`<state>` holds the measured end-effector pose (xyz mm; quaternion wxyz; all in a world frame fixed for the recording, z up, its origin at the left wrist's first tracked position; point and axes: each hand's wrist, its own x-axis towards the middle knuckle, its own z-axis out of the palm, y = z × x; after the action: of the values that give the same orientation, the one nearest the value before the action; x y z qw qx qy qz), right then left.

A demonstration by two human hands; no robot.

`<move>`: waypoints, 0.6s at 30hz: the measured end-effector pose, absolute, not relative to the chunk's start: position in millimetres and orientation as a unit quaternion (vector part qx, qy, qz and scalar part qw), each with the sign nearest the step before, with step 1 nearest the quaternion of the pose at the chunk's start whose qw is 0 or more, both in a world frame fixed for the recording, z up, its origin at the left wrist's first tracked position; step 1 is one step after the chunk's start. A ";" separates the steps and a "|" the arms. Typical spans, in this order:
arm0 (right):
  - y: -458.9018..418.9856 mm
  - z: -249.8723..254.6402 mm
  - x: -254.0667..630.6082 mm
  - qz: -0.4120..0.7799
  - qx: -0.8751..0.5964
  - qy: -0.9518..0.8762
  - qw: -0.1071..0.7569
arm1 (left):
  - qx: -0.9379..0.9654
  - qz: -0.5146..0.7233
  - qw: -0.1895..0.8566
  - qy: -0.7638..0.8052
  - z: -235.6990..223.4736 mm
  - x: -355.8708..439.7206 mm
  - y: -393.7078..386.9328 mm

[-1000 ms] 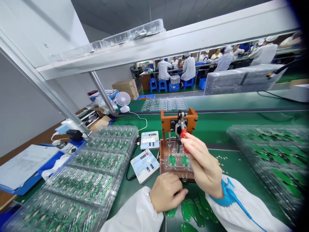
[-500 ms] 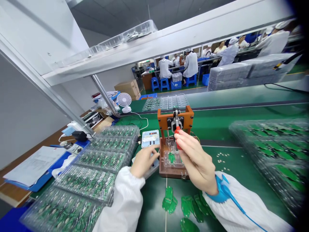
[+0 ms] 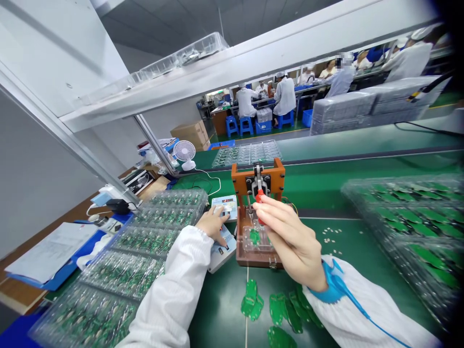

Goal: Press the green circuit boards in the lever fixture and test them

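My right hand (image 3: 286,232) is wrapped round the red handle (image 3: 259,195) of a toggle clamp on an orange test fixture (image 3: 276,177). A small green circuit board (image 3: 254,237) lies in the fixture's clear plate, below the clamp. To the left, my left hand (image 3: 213,223) is spread over two light-blue meter boxes, its fingers reaching the rear box (image 3: 229,205) and its thumb over the front box (image 3: 224,246). Whether the fingertips press on them I cannot tell. Several loose green boards (image 3: 251,300) lie on the bench in front of the fixture.
Clear trays of circuit boards (image 3: 145,261) fill the left side; stacked trays of green boards (image 3: 416,217) stand at the right. Tiny pale pieces (image 3: 329,236) lie right of the fixture. A white fan (image 3: 184,152) stands behind. A shelf (image 3: 217,72) crosses overhead. People sit at far benches.
My left hand has moved from the fixture's left edge up and left onto the meter boxes, fingers spreading and uncovering the front box. My right hand stays on the red handle.
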<state>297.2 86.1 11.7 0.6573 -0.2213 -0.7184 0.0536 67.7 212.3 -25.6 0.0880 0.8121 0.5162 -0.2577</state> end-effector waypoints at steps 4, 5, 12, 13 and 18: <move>86.3 9.3 296.2 0.053 -0.220 -0.717 0.659 | 0.819 -0.248 0.097 0.508 -29.7 67.1 215.3; 86.4 8.5 296.2 0.052 -0.221 -0.717 0.658 | 0.820 -0.246 0.098 0.508 -30.4 66.5 215.6; 87.3 4.9 295.6 0.057 -0.231 -0.721 0.650 | 0.812 -0.222 0.116 0.526 -25.5 50.7 216.0; 87.4 4.7 295.3 0.057 -0.232 -0.721 0.651 | 0.808 -0.219 0.115 0.535 -23.9 48.2 215.6; 87.0 4.7 295.1 0.049 -0.239 -0.717 0.653 | 0.795 -0.254 0.115 0.538 -21.9 45.6 212.7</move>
<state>295.1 87.0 4.7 0.6530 -0.2388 -0.7171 0.0491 45.6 212.7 -21.9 0.1148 0.7954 0.5383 -0.2536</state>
